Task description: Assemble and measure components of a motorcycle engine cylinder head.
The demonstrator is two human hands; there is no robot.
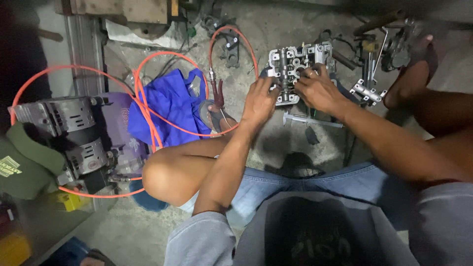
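Both hands work on the grey metal cylinder head (295,66) lying on the concrete floor (276,143); left hand (260,101) clenches its near-left edge, right hand (319,88) presses fingers on top; steadying seems underway, fine fingertip seating likely next.

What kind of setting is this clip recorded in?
Probably a small engine repair workshop, worked at floor level: both hands rest on a metal cylinder head on the concrete floor, with an air compressor, its coiled orange hose and loose engine parts around.
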